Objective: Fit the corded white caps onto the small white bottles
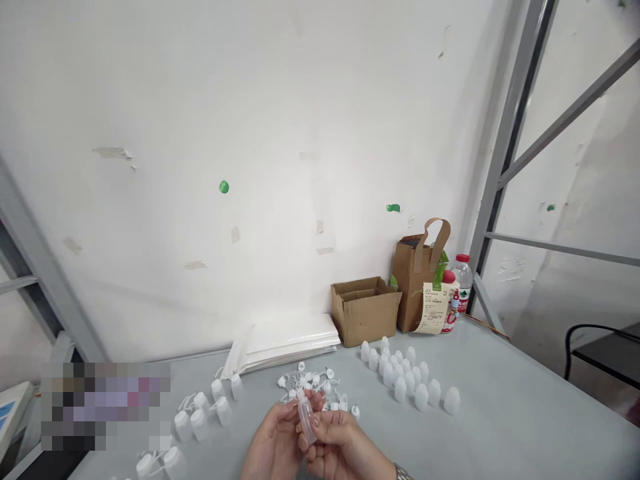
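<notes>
A small translucent plastic bottle (307, 424) is held tilted between my hands at the bottom middle, with a white piece at its top end. My right hand (350, 443) grips the lower body, its thumb pressed along the side. Around the bottle's upper end, my left hand (274, 440) is closed, its fingers partly hidden behind it. Just beyond lies a loose pile of white caps (316, 381) with thin straps. Several capless translucent bottles (421, 395) stand in rows to the right. On the left stand several bottles with white caps and straps (199, 425).
A stack of white flat packages (285, 343) lies against the wall. Beside it are an open cardboard box (367, 320), a brown paper bag (407, 287) with a receipt, and a red-capped water bottle (463, 277). Grey metal frame posts (510, 133) flank the grey table (525, 413).
</notes>
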A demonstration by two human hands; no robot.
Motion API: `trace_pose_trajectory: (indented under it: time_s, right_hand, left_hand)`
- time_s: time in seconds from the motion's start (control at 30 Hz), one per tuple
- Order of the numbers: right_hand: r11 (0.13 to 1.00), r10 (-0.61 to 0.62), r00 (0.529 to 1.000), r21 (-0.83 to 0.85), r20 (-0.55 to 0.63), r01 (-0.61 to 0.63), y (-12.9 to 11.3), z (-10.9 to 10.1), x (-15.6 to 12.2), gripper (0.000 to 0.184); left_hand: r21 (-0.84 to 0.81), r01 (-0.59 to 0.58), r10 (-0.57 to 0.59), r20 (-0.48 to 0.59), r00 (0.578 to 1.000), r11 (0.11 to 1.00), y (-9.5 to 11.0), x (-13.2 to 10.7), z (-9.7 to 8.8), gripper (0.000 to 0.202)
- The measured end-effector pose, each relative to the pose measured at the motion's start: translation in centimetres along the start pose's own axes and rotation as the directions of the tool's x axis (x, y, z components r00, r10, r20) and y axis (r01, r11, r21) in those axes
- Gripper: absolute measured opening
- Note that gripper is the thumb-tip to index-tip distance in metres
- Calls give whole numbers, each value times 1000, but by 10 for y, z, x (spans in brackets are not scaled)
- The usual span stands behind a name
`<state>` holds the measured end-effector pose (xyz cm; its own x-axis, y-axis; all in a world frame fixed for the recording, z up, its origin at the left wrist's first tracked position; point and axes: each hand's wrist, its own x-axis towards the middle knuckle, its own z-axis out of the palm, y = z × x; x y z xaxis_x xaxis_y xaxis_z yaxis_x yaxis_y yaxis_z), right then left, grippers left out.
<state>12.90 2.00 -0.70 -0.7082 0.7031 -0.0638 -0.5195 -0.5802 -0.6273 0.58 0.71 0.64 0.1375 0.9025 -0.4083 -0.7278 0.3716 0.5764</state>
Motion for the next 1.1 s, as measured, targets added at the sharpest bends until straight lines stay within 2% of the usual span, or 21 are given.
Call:
trace_pose_trajectory:
  time_s: [0.1,0.3,0.47,0.63,0.83,1.1]
  right_hand:
    - [1000,-14,1000,-2,-5,14,0,2,0,31]
    - [987,-99,995,-128,-12,97,-1,4,-1,30]
    - [990,-98,995,-99,-8,97,1,4,-1,32]
    - [993,-79,997,-82,18,80,3,4,1,33]
    - [994,-38,998,-98,51,42,4,3,0,34]
    - [962,-181,983,-211,-25,172,3,1,3,34]
  left_hand:
    - [2,3,-3,-3,1000,1000,-1,0,0,22]
    - [60,-26,23,43,999,998,1,-6,4,22]
    - [62,-28,24,68,997,998,5,-15,12,22]
    - [74,18,-27,122,992,997,7,-16,12,25]
    - [84,57,-61,42,997,995,10,-19,13,25]
    - [48,8,-14,137,991,999,11,-16,3,32]
